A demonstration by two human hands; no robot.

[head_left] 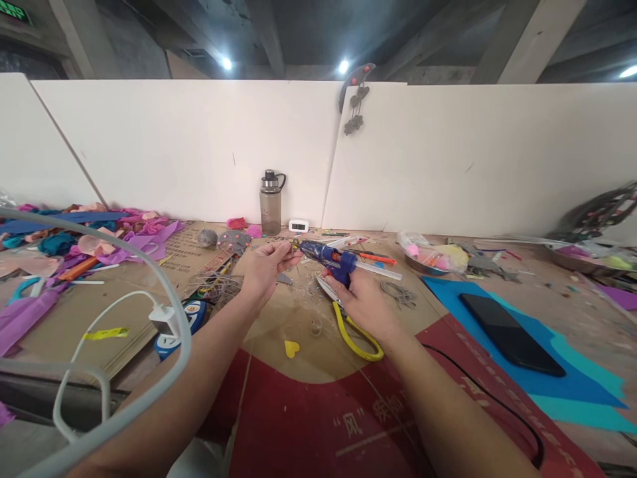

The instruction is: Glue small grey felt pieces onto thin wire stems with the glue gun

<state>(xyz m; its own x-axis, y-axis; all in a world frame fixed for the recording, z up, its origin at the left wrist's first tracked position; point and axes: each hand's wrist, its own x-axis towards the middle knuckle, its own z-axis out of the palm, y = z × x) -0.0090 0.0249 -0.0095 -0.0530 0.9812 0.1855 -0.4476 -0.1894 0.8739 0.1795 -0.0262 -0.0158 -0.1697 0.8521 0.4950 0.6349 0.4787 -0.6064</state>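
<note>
R hand grips the blue plastic glue gun, translucent stick at rear, just beyond the yellow-handled metal scissors. L hand is pinched closed at the nozzle; contents unclear. Step (judged): close nozzle alignment. Next move needs steady aim, L fingertips clear.

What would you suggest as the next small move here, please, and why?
I would probably ease the left hand slightly back from the nozzle of the glue gun: its fingertips are right at that end, which may be hot, while the right hand grips the gun.
</note>
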